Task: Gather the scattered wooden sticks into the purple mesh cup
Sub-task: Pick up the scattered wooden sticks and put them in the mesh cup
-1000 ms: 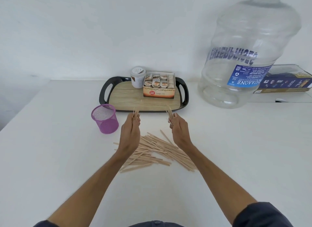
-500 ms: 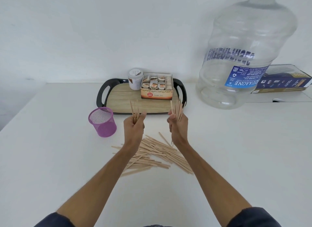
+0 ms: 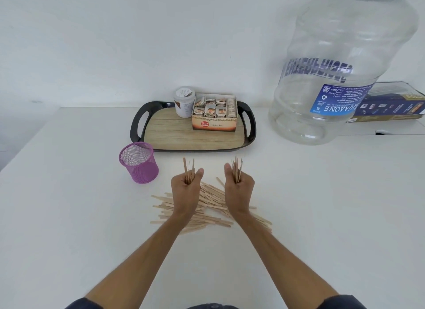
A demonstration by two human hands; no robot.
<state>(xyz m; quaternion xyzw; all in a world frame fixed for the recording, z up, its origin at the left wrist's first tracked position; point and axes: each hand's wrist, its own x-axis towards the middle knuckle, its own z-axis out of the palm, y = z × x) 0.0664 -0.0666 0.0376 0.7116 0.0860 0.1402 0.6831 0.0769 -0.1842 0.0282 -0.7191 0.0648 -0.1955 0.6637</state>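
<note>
Counts on the white table

Two hands, each with a stick bundle; one purple mesh cup point(image 3: 139, 162); one tray point(image 3: 192, 134); one tea box point(image 3: 215, 116); one water jug point(image 3: 340, 65); sticks too many to count.

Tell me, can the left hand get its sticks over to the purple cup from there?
Probably yes: the purple mesh cup stands just left of the left hand, mouth open, nothing between them.

bright, even light | faint shadows | wide-angle bending at edges | sharp focus
</note>
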